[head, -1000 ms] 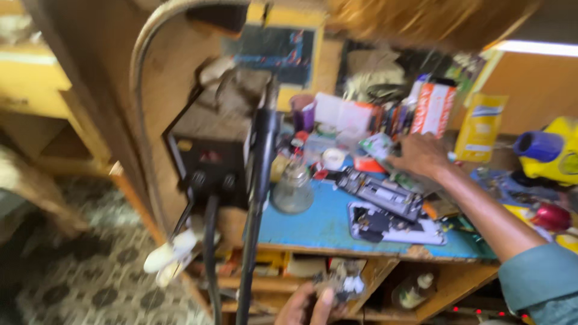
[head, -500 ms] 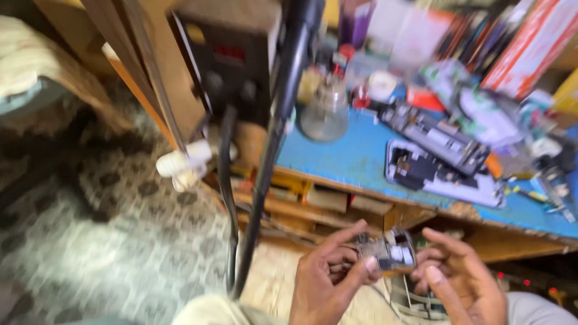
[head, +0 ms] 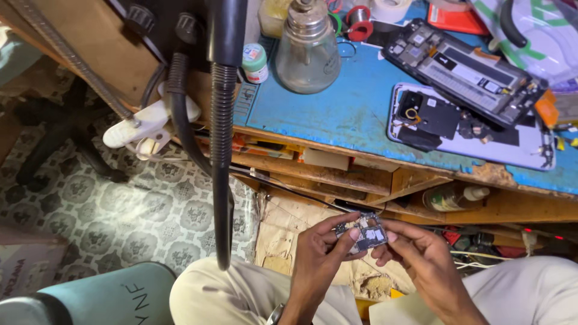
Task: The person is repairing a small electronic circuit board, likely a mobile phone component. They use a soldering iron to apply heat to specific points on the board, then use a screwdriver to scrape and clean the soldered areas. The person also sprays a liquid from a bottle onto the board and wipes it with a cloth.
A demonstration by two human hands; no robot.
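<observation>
A small phone circuit board (head: pixel 365 232) with metal shields is held low over my lap, below the bench edge. My left hand (head: pixel 319 259) grips its left side with thumb and fingers. The fingertips of my right hand (head: pixel 418 262) pinch its right side. On the blue bench mat (head: pixel 337 114) above lie an opened phone body (head: pixel 466 69) with exposed parts and a phone back cover (head: pixel 457 123) with black pieces in it.
A glass bottle with a metal pump top (head: pixel 308 51) and a small green-capped jar (head: pixel 255 62) stand on the mat's left. A black corrugated hose (head: pixel 221 150) hangs before the bench. A white clamp (head: pixel 147 123) grips a flexible arm. Patterned floor (head: pixel 108 204) lies left.
My right hand left the bench top and came down to the board held in my left hand. The view has tilted down toward my lap.
</observation>
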